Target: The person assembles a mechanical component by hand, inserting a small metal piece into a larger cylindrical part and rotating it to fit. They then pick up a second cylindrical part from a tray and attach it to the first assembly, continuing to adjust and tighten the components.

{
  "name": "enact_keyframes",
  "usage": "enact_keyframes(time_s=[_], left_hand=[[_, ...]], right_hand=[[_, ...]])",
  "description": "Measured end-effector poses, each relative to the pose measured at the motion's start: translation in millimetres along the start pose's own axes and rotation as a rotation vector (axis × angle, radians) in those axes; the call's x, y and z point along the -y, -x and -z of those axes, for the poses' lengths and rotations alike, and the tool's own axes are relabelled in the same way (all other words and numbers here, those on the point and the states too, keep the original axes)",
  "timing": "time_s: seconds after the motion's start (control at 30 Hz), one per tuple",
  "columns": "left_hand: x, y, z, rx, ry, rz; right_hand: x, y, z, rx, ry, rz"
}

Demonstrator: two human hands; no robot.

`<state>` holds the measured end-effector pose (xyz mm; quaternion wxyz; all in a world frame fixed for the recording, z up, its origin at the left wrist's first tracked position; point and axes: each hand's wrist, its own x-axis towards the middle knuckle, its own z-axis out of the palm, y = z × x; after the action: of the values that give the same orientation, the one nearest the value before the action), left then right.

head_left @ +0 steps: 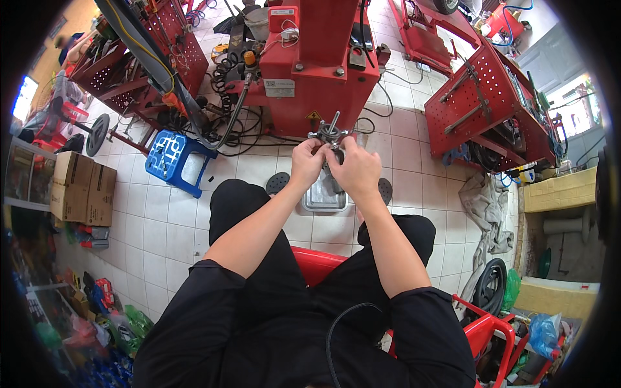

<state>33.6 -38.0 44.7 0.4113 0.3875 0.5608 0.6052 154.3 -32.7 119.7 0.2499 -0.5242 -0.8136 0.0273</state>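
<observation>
Straight ahead, my left hand (308, 163) and my right hand (355, 167) meet at a grey metal part (330, 133) with a long rod standing up from its middle and bolt ends around it. The fingers of both hands are closed around its near side. The part looks like a small puller, but its lower side is hidden by my fingers. Under my hands a shallow silver metal tray (325, 208) rests on the tiled floor, with a grey piece partly showing above it.
A red machine base (315, 103) stands just beyond my hands, with hoses and cables at its left. A blue plastic stool (174, 160) is to the left. At the right is a red perforated cart (475, 110); a grey cloth (486, 213) lies near it. Cardboard boxes (81, 189) sit far left.
</observation>
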Motion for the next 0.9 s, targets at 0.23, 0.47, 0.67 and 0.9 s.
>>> enact_keyframes(time_s=[0.23,0.47,0.67,0.9], left_hand=[[-2,1,-1,-0.012,-0.107,-0.058],[-2,2,-3,0.004,-0.076,-0.056],[3,2,-1,0.015,-0.002,-0.013],[2,3,1,0.076,-0.039,-0.002]], right_hand=[[-4,1,-6,0.039,0.030,-0.013],[-5,1,-6,-0.010,-0.008,0.017],[1,2,-2,-0.009,0.008,0.017],[-4,4,-9,0.053,0.040,-0.027]])
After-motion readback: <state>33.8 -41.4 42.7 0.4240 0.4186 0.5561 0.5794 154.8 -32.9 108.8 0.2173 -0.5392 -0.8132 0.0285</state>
